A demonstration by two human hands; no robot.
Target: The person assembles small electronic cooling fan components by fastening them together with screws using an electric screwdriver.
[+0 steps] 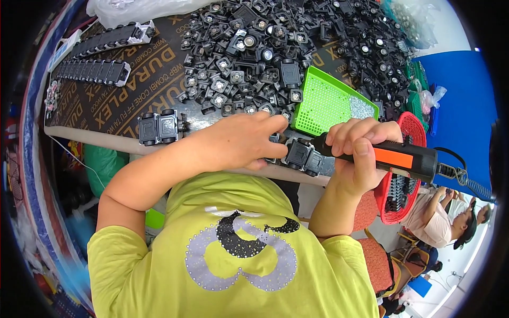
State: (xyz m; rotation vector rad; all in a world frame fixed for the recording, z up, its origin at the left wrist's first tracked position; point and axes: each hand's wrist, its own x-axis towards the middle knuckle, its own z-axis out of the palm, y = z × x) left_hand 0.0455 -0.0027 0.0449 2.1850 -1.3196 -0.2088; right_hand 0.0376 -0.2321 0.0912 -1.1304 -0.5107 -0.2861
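The person wears a short-sleeved lime-green T-shirt (233, 265) with a front print of grey looping rings edged in small studs, plus black curved patches; forearms are bare.

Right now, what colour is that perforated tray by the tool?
Bright green tray, clearest in the head view.

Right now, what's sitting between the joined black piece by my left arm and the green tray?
In the head view, your left hand lies between the joined black piece and the green tray, its fingers reaching the black part under the electric screwdriver.
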